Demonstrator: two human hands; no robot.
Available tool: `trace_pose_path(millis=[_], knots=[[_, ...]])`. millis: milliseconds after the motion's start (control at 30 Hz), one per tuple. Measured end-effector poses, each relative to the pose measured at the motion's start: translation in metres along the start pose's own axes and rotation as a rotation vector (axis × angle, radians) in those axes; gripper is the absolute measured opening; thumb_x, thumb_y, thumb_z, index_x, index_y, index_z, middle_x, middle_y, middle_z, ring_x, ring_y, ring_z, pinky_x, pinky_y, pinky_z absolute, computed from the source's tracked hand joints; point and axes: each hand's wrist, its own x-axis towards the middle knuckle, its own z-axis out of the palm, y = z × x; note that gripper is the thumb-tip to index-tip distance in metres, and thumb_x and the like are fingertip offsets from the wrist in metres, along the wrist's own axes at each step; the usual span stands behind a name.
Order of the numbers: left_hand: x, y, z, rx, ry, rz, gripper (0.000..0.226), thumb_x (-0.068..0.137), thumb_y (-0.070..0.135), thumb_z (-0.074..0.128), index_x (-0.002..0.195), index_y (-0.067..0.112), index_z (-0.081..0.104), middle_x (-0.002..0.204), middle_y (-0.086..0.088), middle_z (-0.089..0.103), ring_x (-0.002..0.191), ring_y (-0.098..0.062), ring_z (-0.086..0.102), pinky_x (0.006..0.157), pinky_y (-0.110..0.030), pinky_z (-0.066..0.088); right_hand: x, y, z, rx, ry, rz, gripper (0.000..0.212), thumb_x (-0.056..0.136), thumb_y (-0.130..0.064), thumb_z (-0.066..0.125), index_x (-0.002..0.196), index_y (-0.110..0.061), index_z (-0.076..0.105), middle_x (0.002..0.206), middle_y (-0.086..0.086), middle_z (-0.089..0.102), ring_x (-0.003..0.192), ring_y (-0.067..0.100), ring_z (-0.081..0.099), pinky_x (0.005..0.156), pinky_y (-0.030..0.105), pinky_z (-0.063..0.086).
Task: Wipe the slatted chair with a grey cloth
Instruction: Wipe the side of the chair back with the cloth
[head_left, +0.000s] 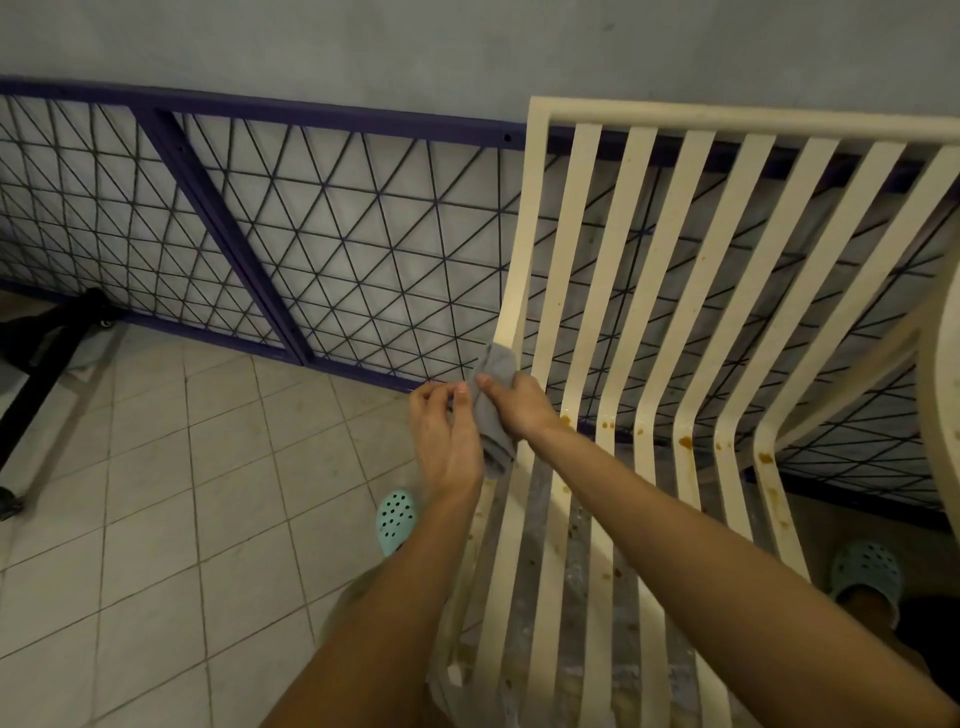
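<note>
Tiled floor (156, 519) | step: wiping edge slat of slatted chair (582, 260) — right hand (519, 405) fingers clamp grey cloth (498, 364) round it | left hand (447, 441) fingers curled beside, grip unclear | next, likely: brown stains (685, 442) — firmer rubbing

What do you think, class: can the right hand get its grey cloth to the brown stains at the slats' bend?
Probably yes. The right hand grips the grey cloth on the chair's leftmost slat, and the brown stains lie along the same bend to its right, with nothing in between.

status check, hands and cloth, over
Right hand grips grey cloth on chair left side rail. Left hand at cloth edge, grip unclear. Brown stains on slats ahead.
</note>
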Motion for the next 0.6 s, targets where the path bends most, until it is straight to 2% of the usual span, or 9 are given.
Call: trace_pose_path(millis=[100,167,267,400,500,600], knots=[[0.001,0.003,0.0,-0.003,-0.014,-0.03,0.032,0.102,0.029,0.044,0.124,0.011,0.059,0.122,0.004,0.049,0.11,-0.01,0.048,0.084,-0.018,0.034,0.025,-0.012,-0.008,0.015,0.014,-0.008,0.041,0.099,-0.037,0.054,0.118,-0.001,0.06,0.117,0.018,0.066,0.105,0.034,0.063,0.093,0.047,0.052],[0.001,0.005,-0.001,-0.024,-0.007,-0.075,0.033,0.102,0.028,0.044,0.126,0.013,0.059,0.121,0.005,0.055,0.11,-0.009,0.05,0.088,-0.022,0.036,0.038,-0.018,-0.01,0.05,0.046,0.014,0.039,0.098,-0.034,0.056,0.119,-0.002,0.06,0.118,0.018,0.065,0.107,0.035,0.062,0.095,0.047,0.051],[-0.001,0.009,-0.002,-0.072,-0.012,-0.106,0.028,0.101,0.026,0.042,0.107,0.014,0.067,0.103,0.001,0.067,0.098,-0.014,0.059,0.079,-0.021,0.041,0.045,-0.022,-0.008,0.105,0.078,0.0,0.036,0.1,-0.027,0.054,0.124,0.0,0.057,0.12,0.017,0.063,0.11,0.032,0.061,0.088,0.036,0.05],[-0.003,0.013,-0.005,-0.123,-0.01,-0.116,0.027,0.102,0.022,0.041,0.086,0.031,0.06,0.085,0.011,0.063,0.081,-0.001,0.056,0.07,-0.016,0.04,0.026,-0.01,0.005,0.09,0.146,-0.037,0.036,0.103,-0.028,0.047,0.126,-0.001,0.052,0.116,0.014,0.062,0.102,0.026,0.06,0.076,0.028,0.043],[-0.003,0.012,-0.003,-0.05,-0.031,-0.092,0.027,0.104,0.024,0.037,0.099,0.024,0.064,0.09,0.008,0.063,0.082,0.002,0.055,0.07,-0.016,0.04,0.013,-0.002,0.004,-0.063,0.157,-0.09,0.034,0.103,-0.032,0.047,0.119,-0.002,0.053,0.111,0.015,0.062,0.097,0.028,0.061,0.074,0.033,0.046],[-0.004,0.005,-0.001,0.13,-0.051,-0.005,0.036,0.103,0.024,0.036,0.123,0.015,0.064,0.112,0.002,0.067,0.099,-0.01,0.06,0.081,-0.022,0.042,0.015,-0.003,-0.013,-0.395,0.228,-0.24,0.035,0.101,-0.029,0.048,0.127,-0.005,0.047,0.121,0.014,0.05,0.1,0.032,0.058,0.08,0.039,0.049]])
